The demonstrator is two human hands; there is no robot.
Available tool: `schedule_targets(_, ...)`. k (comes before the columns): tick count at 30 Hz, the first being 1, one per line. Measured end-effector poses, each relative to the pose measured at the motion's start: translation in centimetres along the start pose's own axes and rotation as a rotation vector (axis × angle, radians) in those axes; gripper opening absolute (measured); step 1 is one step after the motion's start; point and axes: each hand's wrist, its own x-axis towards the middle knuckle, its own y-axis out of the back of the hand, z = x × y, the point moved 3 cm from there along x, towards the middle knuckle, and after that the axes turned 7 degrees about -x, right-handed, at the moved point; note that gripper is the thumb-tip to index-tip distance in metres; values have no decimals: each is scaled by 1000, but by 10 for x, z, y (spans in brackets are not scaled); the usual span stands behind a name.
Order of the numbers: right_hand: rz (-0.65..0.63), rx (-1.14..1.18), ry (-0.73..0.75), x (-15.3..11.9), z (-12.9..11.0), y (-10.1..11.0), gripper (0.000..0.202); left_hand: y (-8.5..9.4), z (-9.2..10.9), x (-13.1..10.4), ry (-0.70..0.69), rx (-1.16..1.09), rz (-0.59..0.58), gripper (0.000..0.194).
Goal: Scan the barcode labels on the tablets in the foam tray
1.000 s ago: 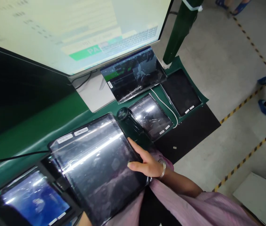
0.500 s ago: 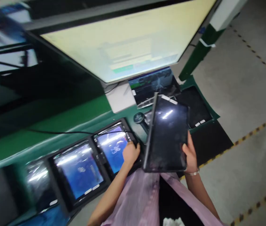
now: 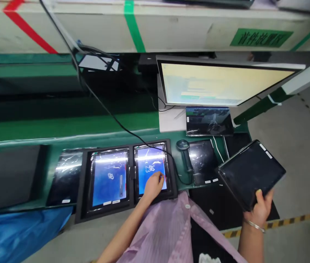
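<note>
My right hand (image 3: 259, 208) grips a dark-screened tablet (image 3: 253, 171) by its lower edge, thumb on the front. Two white labels sit at that tablet's far corner, and it is tilted over the right end of the bench. My left hand (image 3: 154, 185) rests over a lit tablet (image 3: 145, 184), near its right side. Its fingers are curled together; whatever they pinch is hidden. That tablet lies in the right pocket of a black tray (image 3: 79, 204). A second lit tablet (image 3: 102, 190), also blue-screened, fills the left pocket.
A barcode scanner (image 3: 187, 157) lies beside the tray, next to another dark tablet (image 3: 202, 160). A monitor (image 3: 226, 84) stands behind, with a film-covered screen (image 3: 209, 120) below it. A black cable (image 3: 116, 122) crosses the tray. A shelf edge (image 3: 171, 33) runs overhead.
My right hand has carried the dark tablet to the right, away from the scanner, and turned it. My left hand stays at the right-hand lit tablet. The view has shifted, bringing in the shelf.
</note>
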Motion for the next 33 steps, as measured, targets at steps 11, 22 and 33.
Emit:
schedule_targets(11,-16,-100,-39,66,77,-24,79,20,-63,-40,202,-47,478,18)
schedule_targets(22,-245,-496,-227,78,113,-48,78,28,-155,-114,541,50,846,28)
schedule_targets(33,74,-953,495,-27,51,-72,49,107,-237,-127,607,157,857,39)
